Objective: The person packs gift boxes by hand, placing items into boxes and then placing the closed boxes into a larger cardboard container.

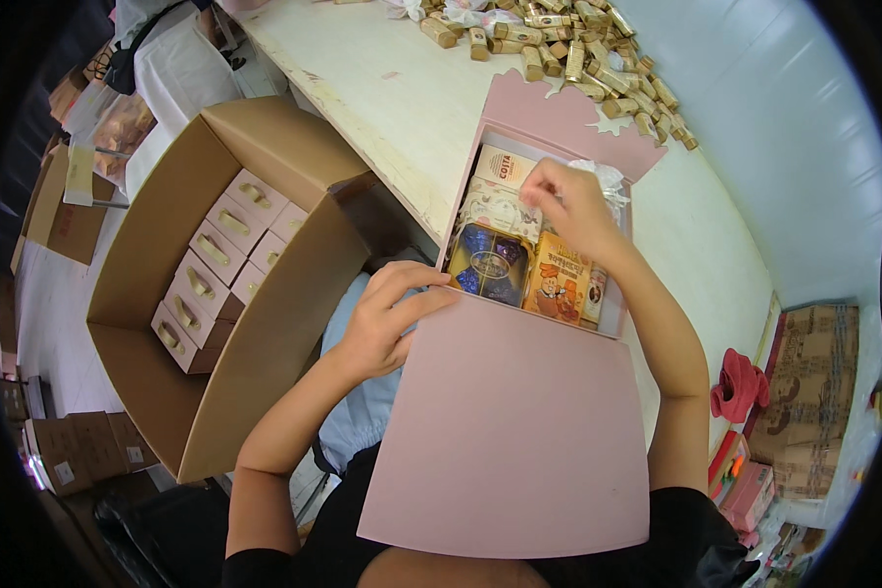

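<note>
An open pink gift box [625, 220] sits on the table edge, its smooth lid [514, 426] folded back towards my body. My left hand [389, 316] grips the near left corner of the box between fingers and thumb. Over the right part of the contents, my right hand [569, 209] hovers with curled fingers; whether it holds something is hidden. Inside lie a cream printed carton [503, 166], a floral packet [496, 206], a clear-topped box of blue-wrapped sweets [489, 263] and an orange cartoon snack box [556, 283]. A small gold bottle [595, 294] stands along the right wall.
Many small gold bottles [573, 62] are heaped on the white table [382, 88]. At left, a large cardboard carton [264, 323] holds several pink boxes with handles [209, 250]. A red cloth [736, 386] lies at right. Another person's white clothing [184, 66] shows at top left.
</note>
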A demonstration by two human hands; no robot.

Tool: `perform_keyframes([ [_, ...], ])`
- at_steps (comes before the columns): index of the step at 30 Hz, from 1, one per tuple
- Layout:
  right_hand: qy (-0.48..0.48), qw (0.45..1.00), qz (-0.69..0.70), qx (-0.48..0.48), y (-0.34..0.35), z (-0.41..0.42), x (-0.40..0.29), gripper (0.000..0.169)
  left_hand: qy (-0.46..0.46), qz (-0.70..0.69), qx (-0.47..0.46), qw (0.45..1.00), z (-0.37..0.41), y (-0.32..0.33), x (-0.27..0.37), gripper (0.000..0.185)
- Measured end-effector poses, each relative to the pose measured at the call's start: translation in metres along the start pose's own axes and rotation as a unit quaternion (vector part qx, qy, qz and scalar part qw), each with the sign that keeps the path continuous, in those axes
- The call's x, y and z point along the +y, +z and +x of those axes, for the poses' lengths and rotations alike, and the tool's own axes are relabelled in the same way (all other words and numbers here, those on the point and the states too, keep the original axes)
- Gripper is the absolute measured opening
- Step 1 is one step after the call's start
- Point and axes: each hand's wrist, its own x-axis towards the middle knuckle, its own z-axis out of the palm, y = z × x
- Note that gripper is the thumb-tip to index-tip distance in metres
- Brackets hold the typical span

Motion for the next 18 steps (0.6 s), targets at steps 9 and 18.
perform_keyframes([
  [9, 0.02, 0.992, 0.064, -0.107, -0.01, 0.003, 0.0, 0.02, -0.013, 0.006, 0.004, 1.0, -0.004, 0.001, 0.0, 0.028],
  [18, 0.008, 0.98, 0.023, -0.197, 0.004, 0.005, 0.012, 0.016, -0.013, -0.003, 0.002, 1.0, -0.004, 0.0, 0.0, 0.028],
])
